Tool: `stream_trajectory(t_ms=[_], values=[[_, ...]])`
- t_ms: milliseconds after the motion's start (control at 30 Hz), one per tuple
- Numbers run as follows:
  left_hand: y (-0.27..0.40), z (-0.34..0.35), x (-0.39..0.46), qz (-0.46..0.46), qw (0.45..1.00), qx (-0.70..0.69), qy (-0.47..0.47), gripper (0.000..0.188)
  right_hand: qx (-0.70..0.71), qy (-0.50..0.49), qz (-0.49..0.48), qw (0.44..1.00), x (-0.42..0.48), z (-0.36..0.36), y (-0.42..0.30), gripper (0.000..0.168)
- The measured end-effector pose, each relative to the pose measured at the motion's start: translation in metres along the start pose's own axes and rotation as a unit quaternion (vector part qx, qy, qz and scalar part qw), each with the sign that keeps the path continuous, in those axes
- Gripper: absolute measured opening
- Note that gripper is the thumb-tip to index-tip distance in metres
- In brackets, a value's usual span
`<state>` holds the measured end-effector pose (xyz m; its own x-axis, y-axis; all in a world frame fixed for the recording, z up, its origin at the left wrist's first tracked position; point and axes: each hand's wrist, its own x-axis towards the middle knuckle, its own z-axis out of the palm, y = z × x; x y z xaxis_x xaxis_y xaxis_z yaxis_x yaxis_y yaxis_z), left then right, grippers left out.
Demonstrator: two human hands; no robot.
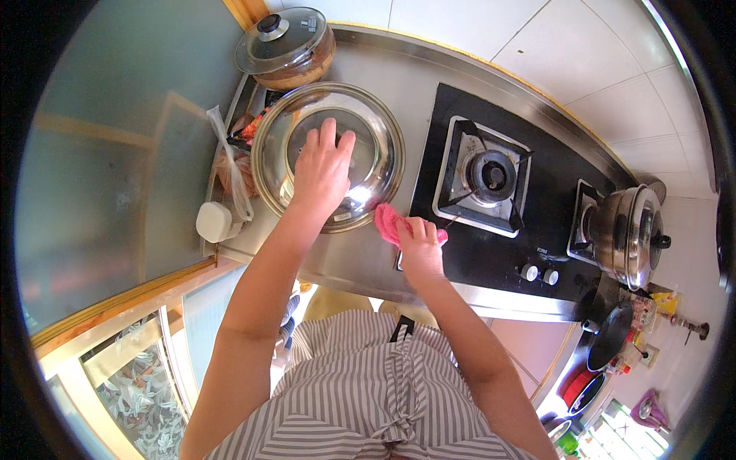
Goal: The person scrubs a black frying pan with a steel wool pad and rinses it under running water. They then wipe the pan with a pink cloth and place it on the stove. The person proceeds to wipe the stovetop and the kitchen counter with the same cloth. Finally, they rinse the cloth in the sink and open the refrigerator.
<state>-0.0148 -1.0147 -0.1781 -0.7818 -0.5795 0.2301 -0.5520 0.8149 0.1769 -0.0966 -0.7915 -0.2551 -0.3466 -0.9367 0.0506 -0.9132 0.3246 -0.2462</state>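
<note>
My left hand [323, 167] is over the middle of a large round pot lid [376, 126] with a glass centre and shiny metal rim. Its fingers curl around the lid's centre, where the knob is mostly hidden beneath them. What lies under the lid cannot be made out. In my right hand [422, 247] is a bunched pink cloth [391, 224], held at the front left edge of a black gas hob [428, 178]. The cloth is just right of the lid's lower rim, above the steel countertop [345, 253].
A brown pot with a glass lid [305, 69] stands behind on the left. Plastic bags [236, 172] and a white container [215, 222] line the left edge. The hob has a bare burner [493, 175]; a steel steamer pot [627, 238] sits on the other. A dark pan [612, 336] lies farther right.
</note>
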Motion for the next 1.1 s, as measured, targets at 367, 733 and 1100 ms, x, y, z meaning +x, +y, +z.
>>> stream_trajectory(t_ms=[367, 733, 1100], values=[[0.043, 0.0, -0.077, 0.063, 0.97, -0.189, 0.137, 0.043, 0.035, 0.067, 0.036, 0.997, -0.022, -0.011, 0.036, 0.048], [0.123, 0.066, -0.197, -0.089, 0.962, -0.256, -0.019, 0.067, 0.194, 0.113, 0.085, 0.971, -0.053, -0.065, 0.09, 0.046], [0.148, 0.095, -0.205, -0.123, 0.974, -0.19, 0.015, 0.063, 0.326, 0.095, 0.072, 0.938, -0.098, 0.005, 0.03, 0.052]])
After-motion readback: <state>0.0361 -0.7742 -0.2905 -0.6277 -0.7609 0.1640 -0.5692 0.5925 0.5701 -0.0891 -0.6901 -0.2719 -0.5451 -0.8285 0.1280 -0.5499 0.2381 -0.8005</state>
